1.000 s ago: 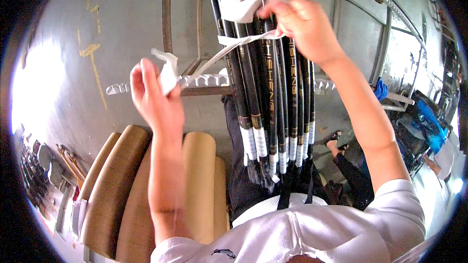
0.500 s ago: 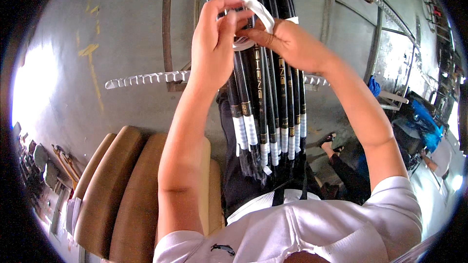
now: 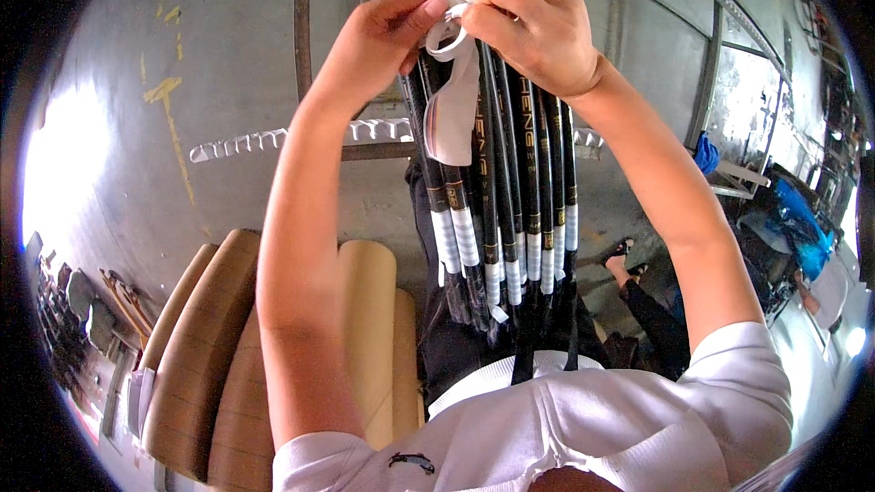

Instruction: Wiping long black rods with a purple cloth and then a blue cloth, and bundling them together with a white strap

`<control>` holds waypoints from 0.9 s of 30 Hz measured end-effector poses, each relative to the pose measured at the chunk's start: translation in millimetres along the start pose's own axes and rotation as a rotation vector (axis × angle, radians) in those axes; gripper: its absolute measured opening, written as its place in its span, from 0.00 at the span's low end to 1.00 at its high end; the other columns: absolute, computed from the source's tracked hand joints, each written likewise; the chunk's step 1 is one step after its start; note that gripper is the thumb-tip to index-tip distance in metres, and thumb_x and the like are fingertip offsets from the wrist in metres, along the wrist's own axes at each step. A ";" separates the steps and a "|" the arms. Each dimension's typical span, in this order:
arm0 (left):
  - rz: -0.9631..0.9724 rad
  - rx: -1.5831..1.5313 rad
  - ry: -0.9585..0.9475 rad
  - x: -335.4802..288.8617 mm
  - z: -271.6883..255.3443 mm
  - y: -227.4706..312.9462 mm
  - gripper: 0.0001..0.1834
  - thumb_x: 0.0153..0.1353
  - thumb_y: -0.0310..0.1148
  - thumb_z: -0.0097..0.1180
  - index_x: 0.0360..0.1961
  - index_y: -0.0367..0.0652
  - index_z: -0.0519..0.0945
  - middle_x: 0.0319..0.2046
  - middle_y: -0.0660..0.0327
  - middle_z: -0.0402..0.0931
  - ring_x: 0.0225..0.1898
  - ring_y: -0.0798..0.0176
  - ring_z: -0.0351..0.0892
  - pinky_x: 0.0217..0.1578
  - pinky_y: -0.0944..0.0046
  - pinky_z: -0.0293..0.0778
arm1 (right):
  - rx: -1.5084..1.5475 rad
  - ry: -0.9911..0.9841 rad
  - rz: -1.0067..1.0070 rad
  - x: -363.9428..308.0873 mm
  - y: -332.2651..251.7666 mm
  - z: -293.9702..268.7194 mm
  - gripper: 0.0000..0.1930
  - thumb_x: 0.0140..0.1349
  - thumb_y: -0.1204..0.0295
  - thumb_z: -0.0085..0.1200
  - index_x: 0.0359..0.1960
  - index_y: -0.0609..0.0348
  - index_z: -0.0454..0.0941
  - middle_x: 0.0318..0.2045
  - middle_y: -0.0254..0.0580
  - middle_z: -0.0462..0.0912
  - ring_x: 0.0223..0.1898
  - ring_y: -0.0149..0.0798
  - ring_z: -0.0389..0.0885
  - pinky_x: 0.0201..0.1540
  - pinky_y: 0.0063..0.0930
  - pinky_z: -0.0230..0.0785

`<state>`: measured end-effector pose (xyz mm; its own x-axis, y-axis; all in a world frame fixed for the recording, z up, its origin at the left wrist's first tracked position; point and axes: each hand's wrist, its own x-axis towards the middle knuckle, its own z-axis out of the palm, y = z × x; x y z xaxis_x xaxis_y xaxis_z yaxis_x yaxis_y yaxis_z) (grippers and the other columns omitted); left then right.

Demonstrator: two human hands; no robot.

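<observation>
A bundle of slim black poles (image 3: pixel 512 191), banded in white near the lower ends, lies in front of me, pointing away. Across its upper part runs a white strip (image 3: pixel 452 114), looped in the middle. Its wide tail, edged with thin coloured stripes, hangs down over the poles. My left hand (image 3: pixel 383 32) pinches the strip between thumb and forefinger, left of the loop. Close against it, my right hand (image 3: pixel 540 32) is closed on the strip's other part, which sticks up past the fingers. What lies inside the right fist is hidden.
Metal frames carry a white-wrapped bar (image 3: pixel 264 141) that passes behind the poles. Large brown rolls (image 3: pixel 196 364) stand at the lower left. To the right are another person's leg (image 3: pixel 643 314), a blue coil (image 3: pixel 705 154) and blue plastic sheeting (image 3: pixel 797 223).
The right hand has turned from an outstretched grip to a closed one. A loop now shows between the hands, and the striped tail hangs down. My left arm has shifted left.
</observation>
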<state>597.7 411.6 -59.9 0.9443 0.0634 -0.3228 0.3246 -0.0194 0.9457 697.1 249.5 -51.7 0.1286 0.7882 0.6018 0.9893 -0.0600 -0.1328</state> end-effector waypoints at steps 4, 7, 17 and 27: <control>0.059 -0.231 -0.011 -0.5 1.8 1.5 0.24 0.59 0.27 0.50 0.57 0.49 0.65 0.32 0.67 0.74 0.20 0.78 0.66 0.17 0.79 0.61 | 0.023 0.042 0.014 -10.6 3.8 5.6 0.09 0.39 0.73 0.55 0.19 0.49 0.66 0.23 0.30 0.66 0.26 0.30 0.73 0.21 0.21 0.68; -0.015 -0.308 -0.092 -1.0 3.9 6.8 0.31 0.56 0.24 0.52 0.61 0.51 0.58 0.38 0.64 0.74 0.25 0.75 0.72 0.19 0.79 0.65 | 0.022 0.039 0.050 -14.4 6.2 7.3 0.11 0.36 0.72 0.57 0.19 0.50 0.66 0.24 0.29 0.67 0.27 0.31 0.73 0.23 0.22 0.69; 0.333 0.377 -0.138 15.8 -3.5 23.0 0.09 0.51 0.22 0.53 0.35 0.35 0.73 0.32 0.62 0.72 0.32 0.66 0.72 0.32 0.67 0.68 | 0.086 -0.021 0.021 -21.3 9.0 5.1 0.12 0.33 0.71 0.58 0.23 0.53 0.71 0.29 0.33 0.70 0.34 0.36 0.73 0.32 0.27 0.71; 0.389 0.631 -0.168 16.4 -10.7 39.4 0.16 0.52 0.19 0.48 0.43 0.44 0.75 0.24 0.61 0.70 0.23 0.66 0.69 0.27 0.68 0.68 | 0.096 0.049 -0.091 -15.3 9.8 8.0 0.07 0.36 0.72 0.53 0.20 0.53 0.69 0.28 0.33 0.68 0.32 0.36 0.72 0.32 0.26 0.70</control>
<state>625.4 422.5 -27.4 0.9761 -0.2162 -0.0195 -0.1123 -0.5798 0.8069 704.3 241.8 -68.4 0.0441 0.7566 0.6524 0.9863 0.0709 -0.1489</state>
